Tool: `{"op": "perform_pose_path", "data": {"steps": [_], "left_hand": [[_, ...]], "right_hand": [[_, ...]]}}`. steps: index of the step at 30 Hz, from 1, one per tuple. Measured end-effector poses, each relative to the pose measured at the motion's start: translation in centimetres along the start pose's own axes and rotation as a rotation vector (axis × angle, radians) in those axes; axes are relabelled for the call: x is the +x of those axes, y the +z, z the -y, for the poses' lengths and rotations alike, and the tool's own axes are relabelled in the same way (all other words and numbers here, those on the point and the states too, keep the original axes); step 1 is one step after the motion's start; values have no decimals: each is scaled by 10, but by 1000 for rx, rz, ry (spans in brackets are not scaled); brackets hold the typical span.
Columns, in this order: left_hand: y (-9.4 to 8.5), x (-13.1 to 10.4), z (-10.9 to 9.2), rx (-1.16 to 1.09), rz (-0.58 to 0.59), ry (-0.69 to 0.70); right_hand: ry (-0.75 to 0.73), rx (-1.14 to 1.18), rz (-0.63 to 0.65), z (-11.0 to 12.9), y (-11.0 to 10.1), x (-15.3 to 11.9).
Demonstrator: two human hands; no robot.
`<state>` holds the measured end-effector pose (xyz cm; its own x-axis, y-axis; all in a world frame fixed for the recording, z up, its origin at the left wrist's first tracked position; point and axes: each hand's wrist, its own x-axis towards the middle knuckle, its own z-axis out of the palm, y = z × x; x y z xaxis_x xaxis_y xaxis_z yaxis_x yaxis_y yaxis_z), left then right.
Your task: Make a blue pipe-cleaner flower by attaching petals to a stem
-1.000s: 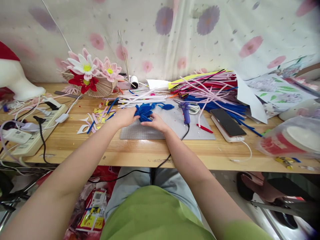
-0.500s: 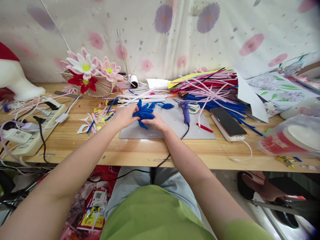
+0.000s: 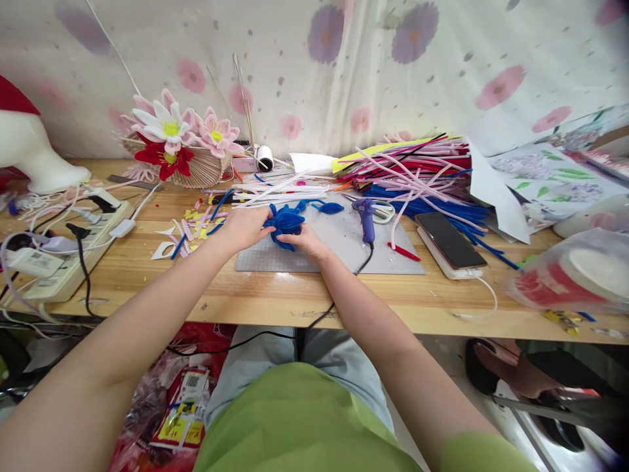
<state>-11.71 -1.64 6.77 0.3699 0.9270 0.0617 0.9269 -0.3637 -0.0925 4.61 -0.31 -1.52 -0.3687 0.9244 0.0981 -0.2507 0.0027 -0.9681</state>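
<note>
A fuzzy blue flower (image 3: 286, 220) is held between both hands above the grey cutting mat (image 3: 275, 261). My left hand (image 3: 246, 229) grips its left side with bent fingers. On the right side, my right hand (image 3: 308, 240) pinches the lower petals. The fingertips are partly hidden by the petals. Just beyond my right hand lies a separate blue petal piece (image 3: 331, 208) on the mat. A purple glue gun (image 3: 366, 221) rests to the right, close to a red pen-like item (image 3: 403, 252).
Pipe cleaners (image 3: 422, 170) pile up at the back right, near a phone (image 3: 451, 240) and a bagged cup (image 3: 580, 272). At left are a power strip (image 3: 73, 262), scraps (image 3: 196, 229) and a flower basket (image 3: 211, 172).
The blue flower has turned in my hands, and its petals look more bunched together and rounded. Both hands stay in nearly the same place. The view has shifted slightly.
</note>
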Motion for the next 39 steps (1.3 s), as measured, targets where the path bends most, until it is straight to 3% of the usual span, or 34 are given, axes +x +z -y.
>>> {"op": "perform_pose_path", "data": {"steps": [20,30,39], "left_hand": [[-16,4,-20,84,42,-56],[-20,4,-9,18,52,-111],[-17,3,-7,24,38,-53]], "right_hand": [[-4,165,-40,-4,-4,2],[40,165,-5,-1,2,2],[53,88,-5,-4,-1,1]]}}
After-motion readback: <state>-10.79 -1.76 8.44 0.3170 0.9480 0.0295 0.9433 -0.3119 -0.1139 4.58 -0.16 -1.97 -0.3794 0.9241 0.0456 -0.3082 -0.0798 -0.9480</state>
